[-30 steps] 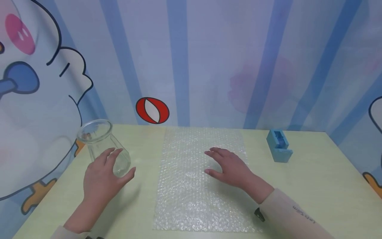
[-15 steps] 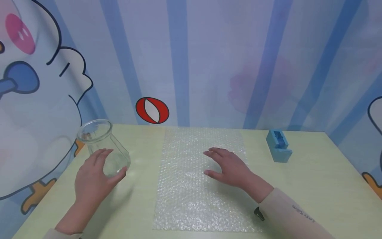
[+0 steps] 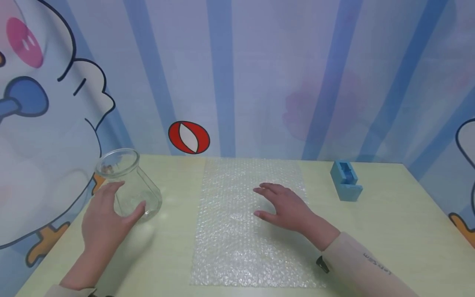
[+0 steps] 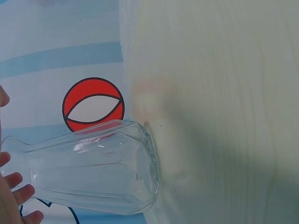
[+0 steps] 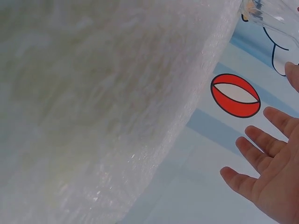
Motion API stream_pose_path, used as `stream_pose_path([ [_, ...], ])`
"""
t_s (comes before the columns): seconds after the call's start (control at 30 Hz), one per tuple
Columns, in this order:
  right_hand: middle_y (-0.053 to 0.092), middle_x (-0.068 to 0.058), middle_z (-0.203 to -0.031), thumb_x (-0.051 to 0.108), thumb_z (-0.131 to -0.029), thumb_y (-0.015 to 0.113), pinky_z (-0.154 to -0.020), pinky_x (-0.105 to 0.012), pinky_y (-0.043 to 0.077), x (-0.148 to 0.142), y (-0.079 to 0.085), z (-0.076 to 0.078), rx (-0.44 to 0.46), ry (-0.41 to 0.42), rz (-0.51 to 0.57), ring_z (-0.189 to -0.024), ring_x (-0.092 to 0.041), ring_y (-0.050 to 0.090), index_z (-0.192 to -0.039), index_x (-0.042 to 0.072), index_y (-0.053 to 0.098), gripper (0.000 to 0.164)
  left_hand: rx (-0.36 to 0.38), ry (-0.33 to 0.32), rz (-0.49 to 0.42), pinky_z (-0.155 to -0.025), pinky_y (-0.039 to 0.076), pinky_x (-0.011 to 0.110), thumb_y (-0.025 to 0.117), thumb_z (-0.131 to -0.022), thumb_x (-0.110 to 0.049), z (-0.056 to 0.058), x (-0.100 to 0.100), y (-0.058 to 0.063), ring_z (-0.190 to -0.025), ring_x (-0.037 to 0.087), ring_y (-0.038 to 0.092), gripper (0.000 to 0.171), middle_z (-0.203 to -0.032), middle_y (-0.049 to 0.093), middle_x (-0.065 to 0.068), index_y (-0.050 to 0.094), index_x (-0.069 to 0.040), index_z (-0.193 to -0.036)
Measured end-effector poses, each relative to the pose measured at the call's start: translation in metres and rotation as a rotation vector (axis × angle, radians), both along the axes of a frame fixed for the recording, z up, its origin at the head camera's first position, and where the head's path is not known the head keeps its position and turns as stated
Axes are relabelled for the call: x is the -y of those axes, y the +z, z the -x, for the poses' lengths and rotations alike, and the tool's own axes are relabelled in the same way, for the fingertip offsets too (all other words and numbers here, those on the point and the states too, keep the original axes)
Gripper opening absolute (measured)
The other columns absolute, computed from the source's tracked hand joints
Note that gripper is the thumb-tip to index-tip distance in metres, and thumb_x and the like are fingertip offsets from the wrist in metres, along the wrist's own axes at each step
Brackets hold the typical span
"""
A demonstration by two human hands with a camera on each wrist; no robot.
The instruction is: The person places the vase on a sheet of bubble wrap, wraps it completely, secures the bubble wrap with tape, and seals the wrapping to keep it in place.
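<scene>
A clear glass vase (image 3: 142, 187) with a flared rim and faceted sides stands upright at the table's left. My left hand (image 3: 105, 220) is in front of it, thumb and fingers spread apart, overlapping its lower left side in the head view. In the left wrist view the vase (image 4: 93, 168) shows nearly whole, with fingertips by its neck end. A sheet of bubble wrap (image 3: 226, 247) lies flat in the middle of the table. Above its right part hovers my right hand (image 3: 287, 209), holding nothing, its fingers spread in the right wrist view.
At the back right of the table (image 3: 400, 231) stands a light blue tape dispenser (image 3: 346, 183). A printed cloth backdrop (image 3: 256, 74) with stripes and cartoon figures rises behind the table's far edge.
My left hand has moved left, from in front of the vase's middle toward its left side. My right hand, the vase and the bubble wrap stay where they were.
</scene>
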State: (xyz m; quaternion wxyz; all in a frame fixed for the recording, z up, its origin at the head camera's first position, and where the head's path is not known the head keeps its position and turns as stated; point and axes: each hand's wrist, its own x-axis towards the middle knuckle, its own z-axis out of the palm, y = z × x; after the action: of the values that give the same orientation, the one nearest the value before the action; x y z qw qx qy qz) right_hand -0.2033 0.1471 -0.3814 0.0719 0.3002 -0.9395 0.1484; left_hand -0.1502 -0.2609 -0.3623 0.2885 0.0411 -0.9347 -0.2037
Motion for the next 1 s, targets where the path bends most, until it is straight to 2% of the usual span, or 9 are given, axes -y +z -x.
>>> stream_pose_path([
  [0.13, 0.057, -0.018, -0.148, 0.038, -0.096, 0.068, -0.110, -0.058, 0.047, 0.000, 0.000, 0.000, -0.002, -0.003, -0.001, -0.137, -0.039, 0.056, -0.144, 0.008, 0.056, 0.058, 0.012, 0.023, -0.038, -0.093, 0.048, 0.064, 0.076, -0.083, -0.035, 0.000, 0.004, 0.001, -0.128, 0.047, 0.052, 0.073, -0.145, 0.052, 0.027, 0.050, 0.000, -0.142],
  [0.23, 0.057, -0.018, -0.148, 0.037, -0.096, 0.068, -0.110, -0.058, 0.047, -0.001, 0.000, 0.001, 0.001, -0.006, -0.004, -0.137, -0.039, 0.056, -0.144, 0.008, 0.056, 0.058, 0.048, 0.049, -0.075, -0.095, 0.047, 0.065, 0.074, -0.084, -0.037, 0.000, 0.006, 0.003, -0.129, 0.047, 0.051, 0.078, -0.145, 0.050, 0.028, 0.045, 0.000, -0.146],
  [0.47, 0.058, -0.017, -0.148, 0.038, -0.096, 0.068, -0.110, -0.059, 0.047, -0.002, 0.002, 0.001, 0.004, -0.018, -0.013, -0.136, -0.039, 0.056, -0.145, 0.009, 0.056, 0.058, 0.152, 0.090, -0.311, -0.093, 0.046, 0.065, 0.073, -0.089, -0.041, 0.005, 0.009, 0.007, -0.137, 0.045, 0.046, 0.089, -0.155, 0.041, 0.026, 0.029, -0.005, -0.158],
  [0.73, 0.058, -0.018, -0.147, 0.038, -0.096, 0.068, -0.108, -0.060, 0.048, -0.005, 0.001, 0.000, 0.000, -0.015, -0.013, -0.135, -0.040, 0.056, -0.144, 0.009, 0.056, 0.058, 0.183, 0.071, -0.467, -0.111, 0.037, 0.066, 0.071, -0.093, -0.041, 0.016, 0.018, 0.006, -0.146, 0.046, 0.037, 0.094, -0.164, 0.030, 0.024, 0.018, -0.003, -0.161],
  [1.0, 0.058, -0.018, -0.147, 0.036, -0.096, 0.069, -0.109, -0.059, 0.048, -0.006, 0.002, 0.001, -0.012, -0.009, 0.001, -0.135, -0.040, 0.056, -0.143, 0.007, 0.057, 0.056, 0.184, 0.005, -0.515, -0.120, 0.031, 0.066, 0.071, -0.093, -0.038, 0.029, 0.027, 0.004, -0.150, 0.050, 0.031, 0.098, -0.166, 0.024, 0.027, 0.010, -0.008, -0.164],
])
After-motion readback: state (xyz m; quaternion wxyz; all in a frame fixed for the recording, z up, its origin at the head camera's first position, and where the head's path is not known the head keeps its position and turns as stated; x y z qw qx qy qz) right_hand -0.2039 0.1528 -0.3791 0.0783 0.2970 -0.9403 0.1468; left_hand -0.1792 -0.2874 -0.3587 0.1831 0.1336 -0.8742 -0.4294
